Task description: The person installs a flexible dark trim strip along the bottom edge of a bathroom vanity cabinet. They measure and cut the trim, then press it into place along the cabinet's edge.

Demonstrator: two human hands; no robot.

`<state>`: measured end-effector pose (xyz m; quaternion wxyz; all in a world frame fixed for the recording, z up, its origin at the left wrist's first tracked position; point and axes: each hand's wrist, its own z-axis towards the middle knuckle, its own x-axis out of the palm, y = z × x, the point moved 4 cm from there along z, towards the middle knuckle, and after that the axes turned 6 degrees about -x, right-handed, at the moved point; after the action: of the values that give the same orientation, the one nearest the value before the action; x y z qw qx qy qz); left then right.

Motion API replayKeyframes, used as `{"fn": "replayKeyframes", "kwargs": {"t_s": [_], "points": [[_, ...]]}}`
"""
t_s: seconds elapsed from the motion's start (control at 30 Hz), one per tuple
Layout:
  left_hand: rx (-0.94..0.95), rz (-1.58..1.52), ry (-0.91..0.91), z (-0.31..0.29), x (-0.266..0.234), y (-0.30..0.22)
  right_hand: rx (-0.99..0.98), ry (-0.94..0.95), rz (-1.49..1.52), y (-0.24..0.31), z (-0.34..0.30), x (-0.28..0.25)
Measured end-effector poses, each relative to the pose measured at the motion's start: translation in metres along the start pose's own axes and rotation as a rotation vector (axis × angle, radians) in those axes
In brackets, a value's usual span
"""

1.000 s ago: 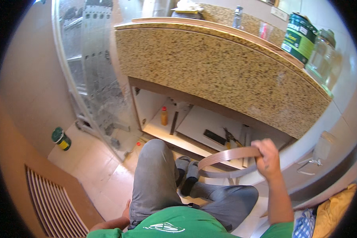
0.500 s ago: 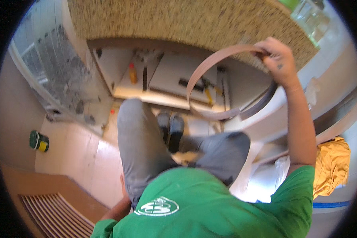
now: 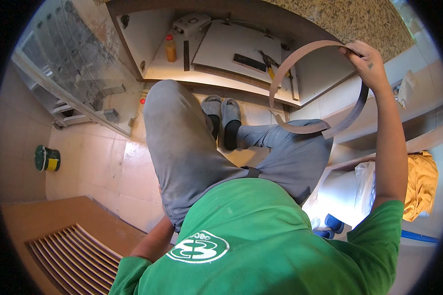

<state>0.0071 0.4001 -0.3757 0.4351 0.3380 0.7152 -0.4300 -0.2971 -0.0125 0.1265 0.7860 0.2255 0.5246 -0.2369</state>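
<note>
A long wood-grain edge banding strip (image 3: 307,48), brown with a darker stretch on its right side, hangs curled in a wide loop. My right hand (image 3: 370,65) is raised at the right and pinches it at the top. The loop's lower part passes in front of my right knee, where a cut end overlaps the band. My left forearm (image 3: 155,239) goes down beside my left thigh. Nearly all of my left hand is hidden behind the leg, so its fingers cannot be read.
Ahead is an open cabinet (image 3: 162,73) under a speckled stone counter (image 3: 374,24). Inside lie a white panel (image 3: 221,44), pliers (image 3: 267,61), a dark block (image 3: 250,62) and an orange bottle (image 3: 171,49). A ladder (image 3: 74,115) leans left; a green bucket (image 3: 47,158) and slatted door (image 3: 76,250) are nearby.
My view has tipped so the cabinet sits higher and more of my legs show. My right hand still grips the strip, which now appears farther right, its lower part over my right knee.
</note>
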Motion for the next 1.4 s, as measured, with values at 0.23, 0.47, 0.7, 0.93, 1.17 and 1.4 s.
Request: {"fn": "replayKeyframes", "kwargs": {"t_s": [0.23, 0.47, 0.7, 0.93, 1.17, 1.4], "points": [[0.033, 0.004, -0.008, 0.005, 0.009, 0.0, 0.114, 0.234, -0.12, -0.009, 0.037, 0.046], [0.007, 0.001, 0.008, -0.005, 0.01, 0.001, -0.028, 0.517, -0.01, 0.051, 0.14, 0.122], [-0.105, -0.04, 0.041, -0.001, 0.016, -0.004, -0.401, 0.67, 0.15, 0.168, 0.238, 0.153], [-0.262, -0.153, 0.06, 0.002, 0.039, 0.025, -0.352, 0.714, 0.612, 0.208, 0.305, 0.197], [-0.271, 0.096, 0.054, 0.018, -0.034, -0.003, -0.142, 0.8, 0.905, 0.192, 0.309, 0.234], [-0.352, -0.063, 0.148, 0.032, -0.082, -0.011, 0.186, 0.925, 0.966, 0.178, 0.307, 0.242]]}}
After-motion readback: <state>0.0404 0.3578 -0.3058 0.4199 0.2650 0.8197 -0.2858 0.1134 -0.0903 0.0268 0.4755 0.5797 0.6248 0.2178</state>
